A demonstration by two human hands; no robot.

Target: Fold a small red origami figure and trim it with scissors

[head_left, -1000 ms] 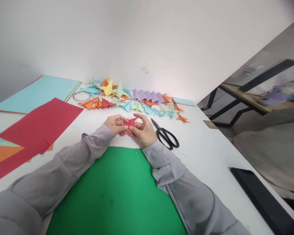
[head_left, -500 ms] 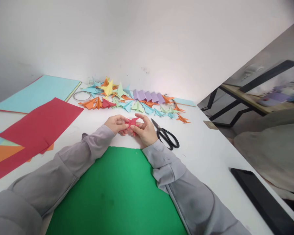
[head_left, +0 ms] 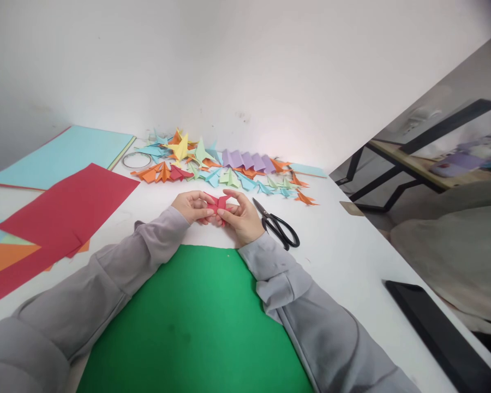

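Between my hands is a small piece of folded red paper [head_left: 217,204], with pointed flaps standing up from its middle. My left hand [head_left: 192,207] pinches its left side between thumb and fingers. On the other side my right hand [head_left: 242,215] pinches it, thumb in front and index finger raised and curved at the top. My fingers cover much of the paper's lower part. Just right of my right hand lie black-handled scissors [head_left: 276,224], blades pointing away. Under my forearms a large green sheet [head_left: 188,316] covers the near table.
Several folded paper figures [head_left: 229,177] lie along the wall, with purple pleated paper [head_left: 247,161] among them. A wire ring [head_left: 137,160] sits at their left. Red sheets [head_left: 71,204] and a light blue sheet [head_left: 65,155] lie left. A black tablet-like object [head_left: 437,333] rests near the right edge.
The red paper's flaps have spread, with a left point now showing beside my left fingers. My left hand has shifted slightly left; the right hand stays nearly in place.
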